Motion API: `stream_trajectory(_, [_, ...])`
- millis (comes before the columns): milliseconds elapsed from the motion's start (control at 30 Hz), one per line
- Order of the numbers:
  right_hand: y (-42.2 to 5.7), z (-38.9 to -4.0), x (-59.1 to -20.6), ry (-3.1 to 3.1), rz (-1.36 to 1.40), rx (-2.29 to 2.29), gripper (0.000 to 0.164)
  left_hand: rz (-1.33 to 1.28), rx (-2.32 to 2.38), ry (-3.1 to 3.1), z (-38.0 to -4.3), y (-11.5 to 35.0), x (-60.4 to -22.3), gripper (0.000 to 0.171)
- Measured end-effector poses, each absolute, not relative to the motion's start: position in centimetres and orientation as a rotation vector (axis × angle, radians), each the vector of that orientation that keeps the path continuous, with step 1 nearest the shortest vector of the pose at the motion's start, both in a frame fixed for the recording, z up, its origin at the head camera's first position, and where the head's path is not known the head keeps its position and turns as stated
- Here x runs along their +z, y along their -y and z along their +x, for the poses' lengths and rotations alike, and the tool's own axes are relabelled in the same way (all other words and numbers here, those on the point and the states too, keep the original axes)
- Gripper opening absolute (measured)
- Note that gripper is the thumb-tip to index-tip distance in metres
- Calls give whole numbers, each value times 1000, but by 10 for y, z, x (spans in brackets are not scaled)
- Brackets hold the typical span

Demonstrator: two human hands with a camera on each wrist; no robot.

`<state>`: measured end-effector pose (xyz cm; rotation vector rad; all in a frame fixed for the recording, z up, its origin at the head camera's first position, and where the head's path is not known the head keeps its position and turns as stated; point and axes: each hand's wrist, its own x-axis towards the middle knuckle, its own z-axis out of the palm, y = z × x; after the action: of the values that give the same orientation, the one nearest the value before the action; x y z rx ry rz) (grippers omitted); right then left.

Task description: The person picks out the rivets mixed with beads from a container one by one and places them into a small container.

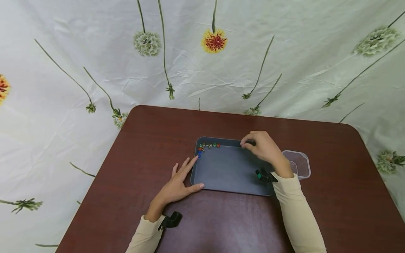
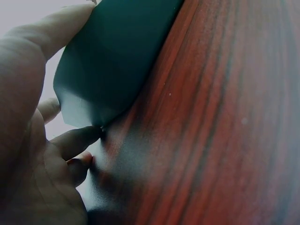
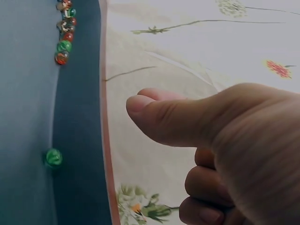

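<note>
Along the far left corner of a shallow grey tray (image 1: 231,172), several small glass marbles (image 1: 209,145) in green, orange and blue line the wall. My left hand (image 1: 177,186) rests at the tray's left edge, fingers spread, thumb on the near rim. Over the far side hovers my right hand (image 1: 264,147), thumb and forefinger close together, the other fingers curled. In the right wrist view a lone green marble (image 3: 54,158) lies by the tray wall, apart from that hand's thumb (image 3: 140,105). No object shows between the thumb and forefinger.
A clear plastic container (image 1: 303,165) stands right of the tray, partly behind the right forearm. The tray lies on a dark reddish wooden table (image 1: 152,140). White flower-printed cloth (image 1: 190,70) hangs behind the table. Each wrist wears a black camera strap (image 1: 171,220).
</note>
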<state>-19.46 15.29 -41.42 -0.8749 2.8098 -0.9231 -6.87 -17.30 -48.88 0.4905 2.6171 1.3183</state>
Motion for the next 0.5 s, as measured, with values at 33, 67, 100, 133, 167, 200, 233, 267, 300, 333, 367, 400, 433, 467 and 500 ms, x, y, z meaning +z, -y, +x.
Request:
stream_trajectory(33, [-155,-194,-413,-2812,-871,-932,7,492,1320,-2619,-69,173,-489,93])
stream_trajectory(67, [-157,-193,-413,-2815,-866,-937,7,493,1321,-2619,-69,173,-488,93])
stream_trajectory(100, [-159,-192,-412,-2816,-858,-942,8,494,1323,-2619,-69,172,-488,93])
stream_trajectory(133, [-162,-191,-412,-2819,-847,-945,8,494,1321,-2618,-70,172,-488,93])
stream_trajectory(167, [-164,-190,-411,-2822,-835,-945,8,493,1320,-2616,-70,172,-488,93])
stream_trajectory(200, [-166,-188,-410,-2825,-821,-944,8,494,1316,-2616,-70,172,-488,93])
stream_trajectory(233, [-169,-187,-410,-2827,-808,-947,9,493,1315,-2615,-70,172,-488,93])
stream_trajectory(267, [-171,-186,-409,-2829,-794,-948,9,493,1311,-2616,-70,172,-488,93])
stream_trajectory(300, [-173,-185,-409,-2833,-782,-950,9,491,1309,-2617,-69,172,-488,94])
stream_trajectory(333, [-176,-184,-408,-2839,-773,-953,9,489,1306,-2617,-69,172,-488,94])
stream_trajectory(367, [-178,-183,-408,-2845,-767,-955,9,486,1305,-2619,-69,172,-488,94])
stream_trajectory(400, [-180,-182,-407,-2851,-766,-961,10,486,1306,-2619,-69,172,-488,94])
stream_trajectory(433, [-182,-181,-406,-2858,-763,-966,9,483,1306,-2621,-69,172,-488,94])
stream_trajectory(467, [-184,-180,-406,-2867,-763,-965,9,484,1304,-2623,-69,172,-488,94])
stream_trajectory(500, [-186,-179,-406,-2880,-767,-959,9,478,1301,-2620,-69,172,-488,94])
